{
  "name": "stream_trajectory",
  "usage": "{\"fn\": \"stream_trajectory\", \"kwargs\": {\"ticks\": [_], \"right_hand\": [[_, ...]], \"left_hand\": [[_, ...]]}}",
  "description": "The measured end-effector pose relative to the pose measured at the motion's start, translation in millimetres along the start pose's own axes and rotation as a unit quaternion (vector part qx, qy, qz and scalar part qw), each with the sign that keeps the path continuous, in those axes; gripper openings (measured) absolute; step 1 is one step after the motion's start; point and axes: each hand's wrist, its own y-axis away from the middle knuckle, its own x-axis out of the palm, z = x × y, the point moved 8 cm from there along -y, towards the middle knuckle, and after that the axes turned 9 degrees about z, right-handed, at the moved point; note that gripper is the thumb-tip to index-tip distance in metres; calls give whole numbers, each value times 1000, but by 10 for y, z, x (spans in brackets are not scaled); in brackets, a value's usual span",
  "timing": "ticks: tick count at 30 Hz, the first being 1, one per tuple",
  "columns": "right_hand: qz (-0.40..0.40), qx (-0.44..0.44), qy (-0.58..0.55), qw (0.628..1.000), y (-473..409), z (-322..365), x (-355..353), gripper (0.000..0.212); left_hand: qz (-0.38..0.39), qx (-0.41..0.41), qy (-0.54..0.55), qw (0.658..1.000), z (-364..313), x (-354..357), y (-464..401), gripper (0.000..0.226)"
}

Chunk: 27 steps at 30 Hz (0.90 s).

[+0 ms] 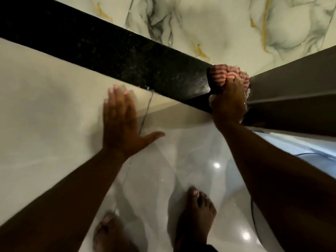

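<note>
My right hand (228, 104) grips a bunched red-and-white striped cloth (227, 74) and holds it against the right end of a black speckled stone ledge (112, 50). The ledge runs diagonally from the upper left to the centre right. My left hand (121, 122) lies flat with straight fingers and spread thumb on the pale beige wall face (45, 115) just below the ledge. Most of the cloth is hidden under my right hand.
White marble-pattern tiles (218, 24) with grey and gold veins rise behind the ledge. A grey panel (294, 84) stands right of the cloth. Below is a glossy pale floor (190, 160) with my two bare feet (196, 215). A white curved object (309, 153) sits at the right edge.
</note>
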Motion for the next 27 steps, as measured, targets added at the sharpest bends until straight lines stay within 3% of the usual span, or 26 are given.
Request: {"fn": "stream_trajectory", "kwargs": {"ticks": [5,12,17,20,23,27], "right_hand": [[88,-119,-59,987,865,396,-600,62],[77,-60,-199,975,2275,228,-2439,62],[-16,-32,-209,977,2865,-598,-3894,62],[-79,-17,-160,984,3030,-1456,-4402,65],[-80,59,-125,987,3089,-2551,-4400,59],[-42,70,-119,989,3003,-3470,-3938,66]], "left_hand": [[167,14,-67,983,-338,-663,438,147],[288,40,-78,954,-1301,-1780,1529,142],[258,110,-30,959,-2646,-2203,2042,134],[222,149,19,963,-3482,-2208,2258,132],[200,188,28,961,-4248,-1878,2419,128],[202,209,-6,957,-5021,-1237,2576,127]]}}
